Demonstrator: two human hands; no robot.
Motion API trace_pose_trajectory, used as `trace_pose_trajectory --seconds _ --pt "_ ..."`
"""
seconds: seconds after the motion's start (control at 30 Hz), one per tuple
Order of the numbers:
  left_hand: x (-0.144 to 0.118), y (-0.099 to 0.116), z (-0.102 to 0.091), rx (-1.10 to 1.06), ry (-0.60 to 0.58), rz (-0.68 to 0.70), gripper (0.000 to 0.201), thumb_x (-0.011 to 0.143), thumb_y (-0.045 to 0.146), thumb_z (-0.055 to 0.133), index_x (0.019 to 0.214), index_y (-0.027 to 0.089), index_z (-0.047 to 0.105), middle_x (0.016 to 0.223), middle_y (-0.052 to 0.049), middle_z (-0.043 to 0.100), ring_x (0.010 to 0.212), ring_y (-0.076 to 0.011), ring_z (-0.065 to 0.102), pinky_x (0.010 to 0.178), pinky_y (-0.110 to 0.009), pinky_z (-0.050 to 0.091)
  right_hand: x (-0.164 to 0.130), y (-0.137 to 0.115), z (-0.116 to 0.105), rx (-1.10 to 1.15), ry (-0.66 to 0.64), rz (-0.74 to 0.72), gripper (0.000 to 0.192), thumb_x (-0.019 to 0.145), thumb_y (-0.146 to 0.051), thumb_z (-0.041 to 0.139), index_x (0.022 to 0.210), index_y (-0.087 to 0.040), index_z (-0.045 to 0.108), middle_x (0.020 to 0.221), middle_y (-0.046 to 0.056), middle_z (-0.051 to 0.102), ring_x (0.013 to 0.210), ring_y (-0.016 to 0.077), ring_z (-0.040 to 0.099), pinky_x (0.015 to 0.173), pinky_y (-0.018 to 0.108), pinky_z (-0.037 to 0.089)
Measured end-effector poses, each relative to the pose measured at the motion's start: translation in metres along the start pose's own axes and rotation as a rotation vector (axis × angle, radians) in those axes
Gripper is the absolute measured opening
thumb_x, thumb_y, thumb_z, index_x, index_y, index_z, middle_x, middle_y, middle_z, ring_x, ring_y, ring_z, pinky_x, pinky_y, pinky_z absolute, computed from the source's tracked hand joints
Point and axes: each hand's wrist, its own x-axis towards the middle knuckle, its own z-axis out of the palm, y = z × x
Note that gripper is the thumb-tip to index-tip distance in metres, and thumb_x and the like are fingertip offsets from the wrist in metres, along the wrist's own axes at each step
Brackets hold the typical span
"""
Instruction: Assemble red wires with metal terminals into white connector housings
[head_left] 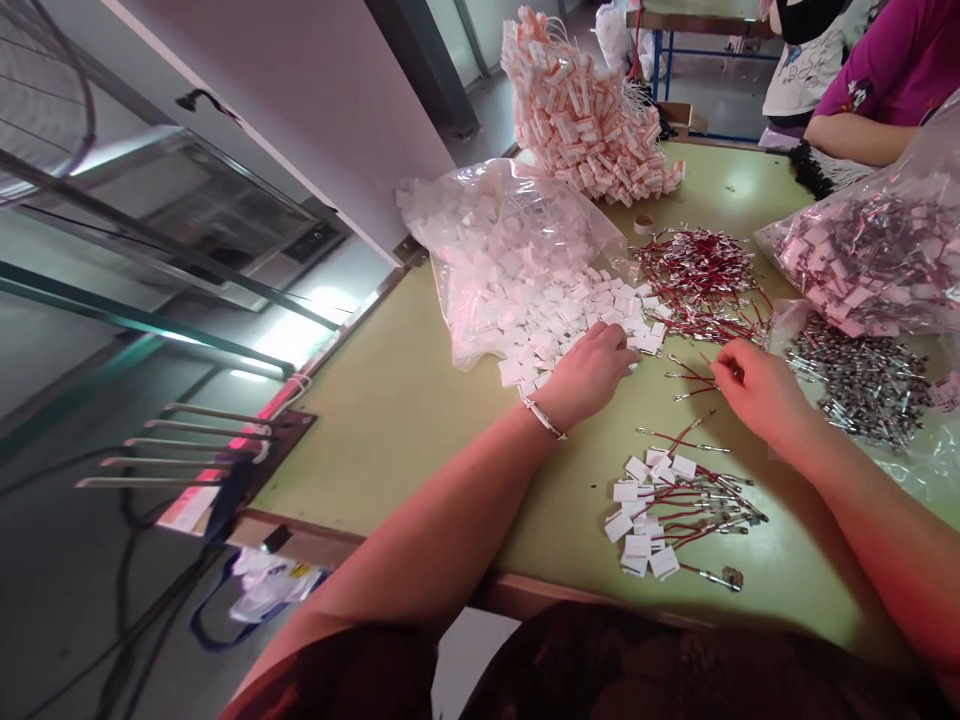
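My left hand (pixel 594 374) reaches to the front edge of a spread of white plastic connector housings (pixel 555 335). Its fingers are curled, and whatever lies between the fingertips is hidden. To the right, my right hand (pixel 754 392) is closed in a pinch at the ends of a few short red wires (pixel 694 377) with metal crimp terminals, which fan out leftward from its fingertips. Two loose red wires (pixel 679 438) lie crossed below. Nearer me is a group of red wires fitted with white housings (pixel 645 515), their bare terminals pointing right.
A clear bag of white housings (pixel 510 235) lies behind my left hand. Beyond are a red-wire pile (pixel 697 265), a tape roll (pixel 643 224) and a heap of orange-white parts (pixel 585 120). Metal parts (pixel 862 380) and another bag (pixel 877 260) lie right, near a person's arm (pixel 862 138).
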Motion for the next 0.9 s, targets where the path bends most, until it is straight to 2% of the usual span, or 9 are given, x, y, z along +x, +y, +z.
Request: trace_pose_trajectory --seconds 0.1,0.17,0.23,0.3,0.43,0.53,0.63,0.9 --pt "0.000 0.001 0.001 -0.060 0.062 0.035 0.017 0.088 0.020 0.053 0.091 0.014 0.069 0.099 -0.013 0.056 0.097 -0.0259 0.048 0.085 -0.040 0.044 -0.008 -0.007 0.003 0.079 -0.094 -0.044 0.011 0.085 -0.027 0.052 0.081 -0.020 0.059 0.068 0.001 0.064 0.056 0.0138 0.051 0.055 0.028 0.034" --pt "-0.002 0.005 0.000 -0.178 0.171 0.037 0.013 0.085 0.019 0.058 0.092 0.015 0.068 0.103 -0.012 0.058 0.099 -0.0252 0.050 0.089 -0.041 0.044 -0.011 -0.010 0.003 0.131 -0.098 -0.076 0.015 0.085 -0.030 0.052 0.078 -0.021 0.061 0.063 -0.001 0.061 0.052 0.0118 0.047 0.053 0.027 0.033" --pt "-0.006 0.012 -0.004 -0.383 0.277 -0.046 0.013 0.082 0.017 0.061 0.093 0.015 0.067 0.098 -0.009 0.061 0.092 -0.0210 0.054 0.086 -0.038 0.045 -0.015 -0.013 0.002 0.208 -0.092 -0.078 0.020 0.086 -0.033 0.051 0.075 -0.021 0.063 0.059 -0.002 0.059 0.049 0.0104 0.044 0.051 0.027 0.033" --pt "-0.010 0.019 -0.008 -0.674 0.311 -0.216 0.016 0.079 0.017 0.064 0.095 0.016 0.066 0.086 -0.005 0.062 0.076 -0.0145 0.056 0.074 -0.030 0.047 -0.018 -0.017 0.000 0.257 -0.095 -0.077 0.020 0.084 -0.033 0.053 0.072 -0.021 0.064 0.057 -0.003 0.058 0.048 0.0096 0.042 0.050 0.026 0.032" --pt "-0.013 0.032 -0.010 -1.330 0.153 -0.521 0.020 0.082 0.023 0.063 0.101 0.015 0.067 0.062 0.002 0.056 0.050 -0.0063 0.048 0.051 -0.020 0.040 -0.024 -0.025 -0.001 0.263 -0.125 -0.116 0.018 0.080 -0.027 0.055 0.064 -0.020 0.060 0.057 -0.003 0.057 0.049 0.0093 0.042 0.051 0.026 0.032" --pt "-0.011 0.036 -0.007 -1.616 0.079 -0.669 0.014 0.085 0.025 0.062 0.083 0.013 0.068 0.049 0.003 0.051 0.043 -0.0041 0.044 0.046 -0.017 0.035 -0.027 -0.028 0.001 0.300 -0.165 -0.145 0.021 0.083 -0.028 0.053 0.066 -0.020 0.061 0.057 -0.003 0.056 0.052 0.0093 0.043 0.053 0.026 0.033" --pt "-0.008 0.039 -0.004 -1.721 0.069 -0.760 0.015 0.084 0.022 0.064 0.074 0.012 0.067 0.047 0.003 0.052 0.040 -0.0027 0.042 0.044 -0.016 0.032 -0.028 -0.028 0.003 0.297 -0.174 -0.182 0.023 0.086 -0.030 0.050 0.069 -0.020 0.062 0.058 -0.003 0.056 0.054 0.0096 0.045 0.055 0.026 0.034" --pt "-0.007 0.047 -0.003 -1.748 -0.014 -0.801 0.021 0.090 0.017 0.057 0.072 0.012 0.067 0.047 0.002 0.057 0.042 -0.0033 0.049 0.046 -0.016 0.037 -0.025 -0.027 0.001 0.204 -0.250 -0.225 0.027 0.087 -0.027 0.046 0.063 -0.020 0.057 0.056 -0.003 0.051 0.054 0.0101 0.041 0.056 0.026 0.031"
